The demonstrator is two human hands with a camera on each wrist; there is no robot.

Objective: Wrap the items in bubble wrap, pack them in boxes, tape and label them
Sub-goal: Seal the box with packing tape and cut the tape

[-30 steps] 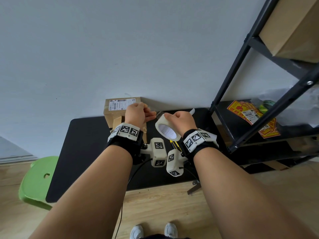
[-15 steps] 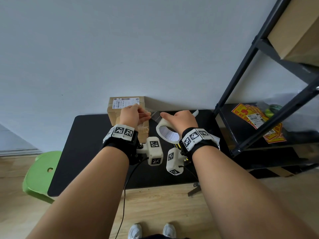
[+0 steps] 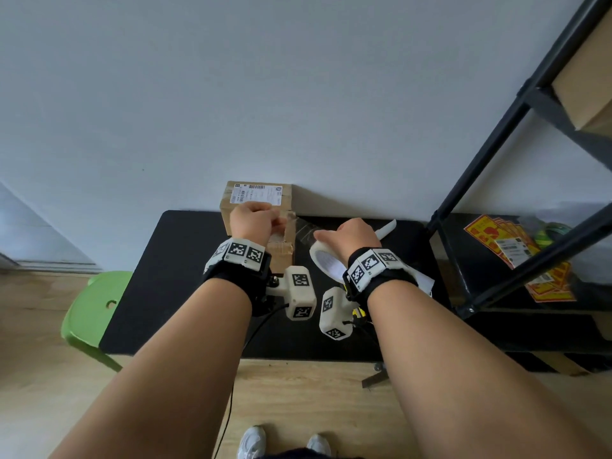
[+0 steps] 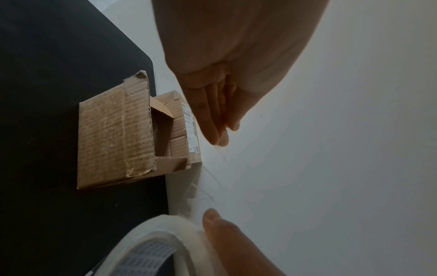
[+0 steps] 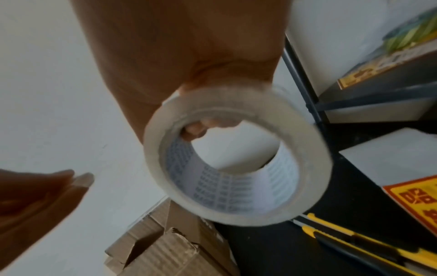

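My right hand (image 3: 334, 240) grips a roll of clear tape (image 3: 326, 261) above the black table (image 3: 172, 279); in the right wrist view its fingers curl through the roll's (image 5: 236, 168) core. My left hand (image 3: 276, 223) pinches the free tape end, and a clear strip (image 3: 303, 226) stretches between the hands. Below the left hand stands a small open cardboard box (image 4: 115, 134) with its flaps up. Behind it, against the wall, sits a sealed box with a shipping label (image 3: 258, 197). The left fingers (image 4: 220, 128) hover just above both boxes.
A yellow-and-black utility knife (image 5: 354, 240) lies on the table right of the boxes, near white sheets (image 5: 390, 155). A black metal rack (image 3: 480, 200) at right holds orange stickers (image 3: 506, 240) and a cardboard box (image 3: 586, 77). A green stool (image 3: 96, 309) stands left of the table.
The hands have drawn apart, so the tape strip between them is longer. The left hand moved back over the boxes; the roll shifted right.
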